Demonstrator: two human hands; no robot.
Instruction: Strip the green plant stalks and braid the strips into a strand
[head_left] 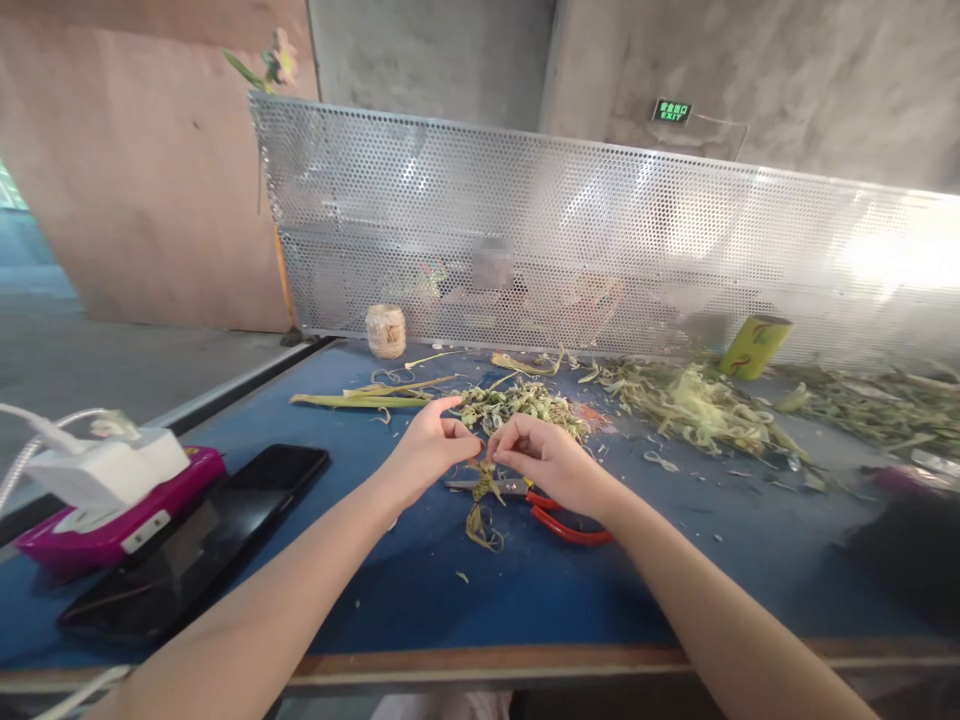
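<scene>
A small braided piece of dried plant fibre point(486, 490) hangs from my fingertips, with loose strands at its lower end. My left hand point(439, 440) is closed in a pinch at its top, thumb and finger near the tip. From the other side my right hand point(544, 452) pinches the same top end. Behind the piece, red-handled scissors point(571, 530) lie on the table, blades pointing left and partly covered. Just beyond my hands is a heap of dried leaf strips point(525, 400).
A black phone point(217, 530) and a magenta power strip point(120, 520) with a white charger point(112, 470) lie at left. Farther back stand a spool of string point(386, 332) and a yellow-green tube point(754, 348). More leaf strips point(697, 410) spread rightward before a perforated metal screen point(600, 220).
</scene>
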